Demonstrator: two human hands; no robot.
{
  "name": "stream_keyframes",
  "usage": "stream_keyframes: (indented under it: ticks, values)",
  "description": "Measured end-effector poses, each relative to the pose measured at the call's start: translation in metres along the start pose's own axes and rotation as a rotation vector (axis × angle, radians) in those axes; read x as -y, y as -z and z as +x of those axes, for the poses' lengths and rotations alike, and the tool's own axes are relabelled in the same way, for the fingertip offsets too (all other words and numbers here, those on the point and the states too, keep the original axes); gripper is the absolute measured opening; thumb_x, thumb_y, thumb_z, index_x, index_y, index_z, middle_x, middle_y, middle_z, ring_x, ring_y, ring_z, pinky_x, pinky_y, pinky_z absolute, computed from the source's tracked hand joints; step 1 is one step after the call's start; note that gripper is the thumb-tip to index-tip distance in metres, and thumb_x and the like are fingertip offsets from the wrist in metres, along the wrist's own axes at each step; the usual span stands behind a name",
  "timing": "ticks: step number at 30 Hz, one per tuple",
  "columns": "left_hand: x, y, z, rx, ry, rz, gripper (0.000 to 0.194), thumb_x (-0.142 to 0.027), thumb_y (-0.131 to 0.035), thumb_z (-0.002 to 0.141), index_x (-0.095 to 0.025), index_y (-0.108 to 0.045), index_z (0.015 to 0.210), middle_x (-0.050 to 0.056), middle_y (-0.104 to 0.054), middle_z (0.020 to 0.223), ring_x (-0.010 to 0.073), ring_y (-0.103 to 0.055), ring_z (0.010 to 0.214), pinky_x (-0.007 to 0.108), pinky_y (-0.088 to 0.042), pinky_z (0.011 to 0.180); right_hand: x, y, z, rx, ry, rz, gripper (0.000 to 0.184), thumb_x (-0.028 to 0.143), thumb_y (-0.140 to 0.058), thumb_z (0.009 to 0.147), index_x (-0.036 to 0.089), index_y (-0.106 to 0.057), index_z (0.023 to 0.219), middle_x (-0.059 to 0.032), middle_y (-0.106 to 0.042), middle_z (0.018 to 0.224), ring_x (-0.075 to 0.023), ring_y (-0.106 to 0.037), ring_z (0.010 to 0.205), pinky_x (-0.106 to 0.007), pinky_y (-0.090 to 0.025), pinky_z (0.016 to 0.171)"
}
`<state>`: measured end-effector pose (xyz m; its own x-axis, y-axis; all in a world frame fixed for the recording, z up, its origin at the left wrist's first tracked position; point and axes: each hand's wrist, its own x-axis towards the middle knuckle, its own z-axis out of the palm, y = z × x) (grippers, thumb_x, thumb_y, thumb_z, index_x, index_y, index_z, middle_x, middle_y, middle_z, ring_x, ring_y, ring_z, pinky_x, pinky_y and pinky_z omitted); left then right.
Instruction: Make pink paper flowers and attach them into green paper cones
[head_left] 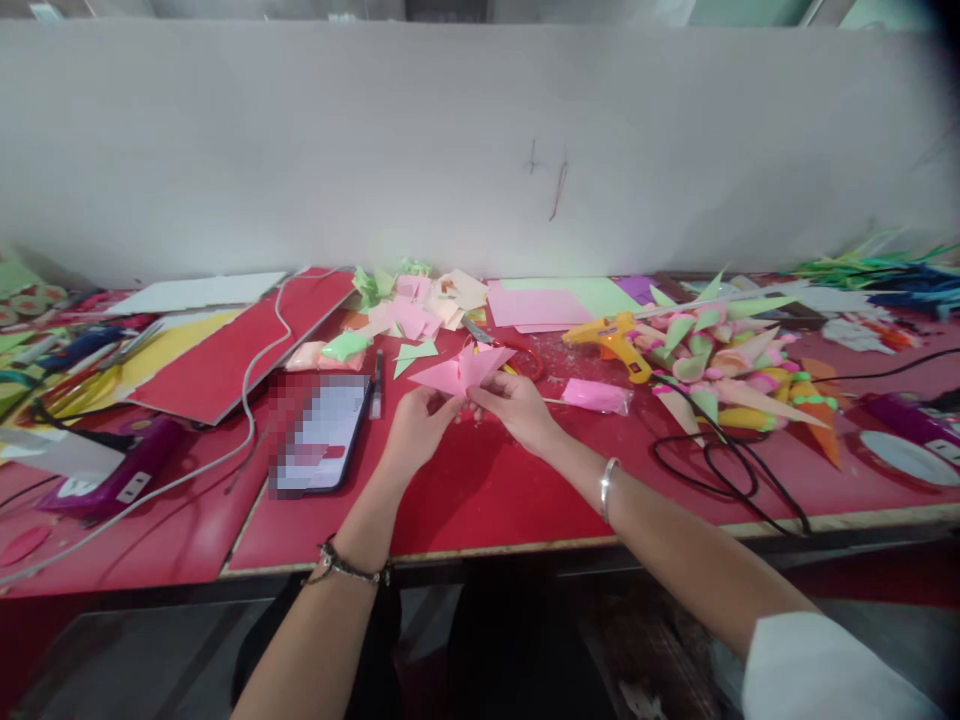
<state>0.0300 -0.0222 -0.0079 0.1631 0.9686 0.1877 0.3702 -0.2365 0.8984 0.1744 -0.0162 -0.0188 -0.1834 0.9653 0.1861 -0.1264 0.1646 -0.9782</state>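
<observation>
Both hands meet over the middle of the red table [480, 490], pinching a piece of folded pink paper [451, 376] with pointed tips spreading left and right. My left hand [421, 428] grips its lower left side between thumb and fingers. From the lower right, my right hand [521, 408] closes on the same paper. Scissors [535, 362] with red handles lie just behind my right hand, partly covered. Small green paper triangles [415, 355] rest behind the pink paper. A pink packet [597, 396] sits to the right of my right hand.
At left lie a phone [330, 430], a red board [240, 350] and a white cable [251, 400]. A yellow glue gun [616, 345] with a looping black cord rests beside piled paper cones [705, 350]. Paper pieces [416, 310] and a grey partition [375, 150] stand behind.
</observation>
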Motion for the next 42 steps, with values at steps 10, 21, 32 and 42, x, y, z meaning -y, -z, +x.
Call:
stream_keyframes:
  ticks: [10, 21, 32, 42]
  values:
    - [-0.003, -0.005, -0.005, -0.015, -0.114, 0.097, 0.012, -0.023, -0.056, 0.066, -0.013, -0.060, 0.071, -0.001, -0.058, 0.062, 0.0105, -0.051, 0.055, 0.019, -0.037, 0.051, -0.010, 0.003, 0.004, 0.012, 0.099, -0.202, 0.012, 0.024, -0.062, 0.066, 0.015, -0.059, 0.073, -0.0001, -0.059, 0.068, -0.0127, -0.054, 0.066, -0.026, -0.043, 0.063]
    - [0.000, -0.002, -0.007, -0.012, -0.144, 0.142, 0.030, -0.040, -0.044, 0.081, -0.018, -0.063, 0.090, 0.002, -0.065, 0.072, 0.0147, -0.060, 0.064, 0.021, -0.043, 0.057, -0.009, 0.002, 0.002, 0.111, 0.254, -0.373, 0.013, 0.019, -0.058, 0.067, 0.017, -0.062, 0.079, -0.0031, -0.059, 0.087, -0.0159, -0.055, 0.081, -0.028, -0.043, 0.071]
    - [-0.007, -0.004, -0.008, 0.085, -0.031, -0.154, 0.027, -0.034, -0.047, 0.080, -0.014, -0.065, 0.085, 0.000, -0.063, 0.057, 0.0109, -0.055, 0.045, 0.022, -0.046, 0.052, -0.001, 0.006, 0.002, 0.020, 0.126, 0.020, 0.016, 0.032, -0.059, 0.071, 0.019, -0.054, 0.080, 0.0050, -0.051, 0.063, -0.0069, -0.047, 0.056, -0.020, -0.039, 0.055]
    - [-0.009, -0.003, -0.010, 0.328, 0.057, -0.467, 0.031, -0.036, -0.042, 0.083, -0.013, -0.062, 0.076, -0.003, -0.053, 0.049, 0.0063, -0.047, 0.040, 0.018, -0.039, 0.043, 0.002, 0.009, -0.003, 0.238, -0.074, 0.457, 0.030, 0.034, -0.071, 0.059, 0.020, -0.059, 0.082, 0.0065, -0.055, 0.051, -0.0060, -0.051, 0.047, -0.018, -0.041, 0.047]
